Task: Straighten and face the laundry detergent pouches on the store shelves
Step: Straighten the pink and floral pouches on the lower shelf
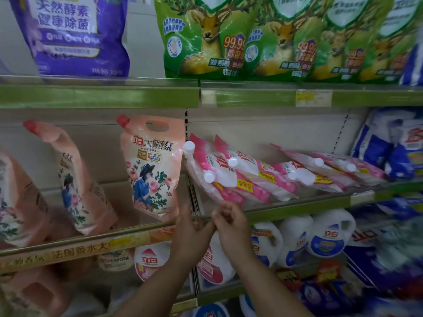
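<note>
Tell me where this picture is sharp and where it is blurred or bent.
Head view: sharpest on the upright peach pouch at centre; the right edge smears, so the blue bags are unreadable; glare streaks the green deer pouches; the wide lens bows the shelf rails; both hands, left hand and right hand, look soft.

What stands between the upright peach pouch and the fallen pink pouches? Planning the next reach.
Only the shelf upright with its slot holes, in the head view.

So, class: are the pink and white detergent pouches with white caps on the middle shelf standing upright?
No, the pink and white pouches lie toppled and slanted on the middle shelf, white caps pointing outward.
</note>
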Motion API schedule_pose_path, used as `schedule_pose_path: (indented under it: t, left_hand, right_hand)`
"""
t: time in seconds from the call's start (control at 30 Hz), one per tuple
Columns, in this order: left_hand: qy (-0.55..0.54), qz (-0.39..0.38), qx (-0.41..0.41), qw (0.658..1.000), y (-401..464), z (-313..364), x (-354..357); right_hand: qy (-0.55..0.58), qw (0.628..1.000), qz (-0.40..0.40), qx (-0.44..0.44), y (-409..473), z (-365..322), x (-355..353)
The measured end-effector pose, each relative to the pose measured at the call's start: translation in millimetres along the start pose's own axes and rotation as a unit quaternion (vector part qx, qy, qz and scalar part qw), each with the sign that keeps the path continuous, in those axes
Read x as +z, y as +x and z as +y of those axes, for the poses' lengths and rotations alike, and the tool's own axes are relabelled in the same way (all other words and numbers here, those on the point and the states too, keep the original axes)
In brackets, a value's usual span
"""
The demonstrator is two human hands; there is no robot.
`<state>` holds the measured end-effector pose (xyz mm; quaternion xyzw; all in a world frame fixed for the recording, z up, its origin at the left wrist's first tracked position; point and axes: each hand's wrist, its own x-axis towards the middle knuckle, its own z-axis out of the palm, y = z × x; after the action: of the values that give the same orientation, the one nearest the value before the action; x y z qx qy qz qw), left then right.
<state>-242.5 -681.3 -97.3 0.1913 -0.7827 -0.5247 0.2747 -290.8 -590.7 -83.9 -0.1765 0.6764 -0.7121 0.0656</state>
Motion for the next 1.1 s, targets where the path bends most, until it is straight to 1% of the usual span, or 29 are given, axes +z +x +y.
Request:
schedule_pose_path:
  t: [0.17,0.33,0.43,0.53,0.63,0.7,0.77,0.87,0.93,1.1]
  left_hand:
    - [-0.059,-0.047,0.004,0.997,7,9,8]
    - [-0.115,-0.043,-0.010,0.992,15,18,18]
    - [-0.137,-0.030,-0.038,0.989,26,20,23]
    - [-0.148,-0.013,-0.088,0.985,36,23,27]
    - [-0.177,0.001,-0.105,0.979,45,25,34]
    - [-0.184,0.010,-0.099,0.978,51,27,40]
    - [-0.210,0.018,-0.072,0.975,57,30,46]
    - [-0.238,0.027,-0.060,0.969,67,34,53]
    - [-0.249,0.032,-0.067,0.966,73,36,58]
    - [-0.247,0.079,-0.079,0.963,79,41,70]
  right_hand:
    - [-0.006,0.997,0.079,-0.002,-6,-3,-21]
    - [-0.064,0.987,0.145,-0.035,8,-15,-40]
    - [-0.127,0.978,0.151,-0.072,21,-21,-44]
    - [-0.221,0.961,0.137,-0.089,36,-25,-47]
    - [-0.306,0.940,0.097,-0.111,54,-24,-51]
    - [-0.357,0.925,0.066,-0.108,65,-23,-52]
    - [-0.399,0.910,0.042,-0.106,78,-21,-53]
    - [-0.464,0.878,0.010,-0.117,98,-14,-52]
    - [-0.491,0.862,-0.008,-0.128,108,-10,-51]
    - [-0.516,0.832,-0.066,-0.190,130,-8,-62]
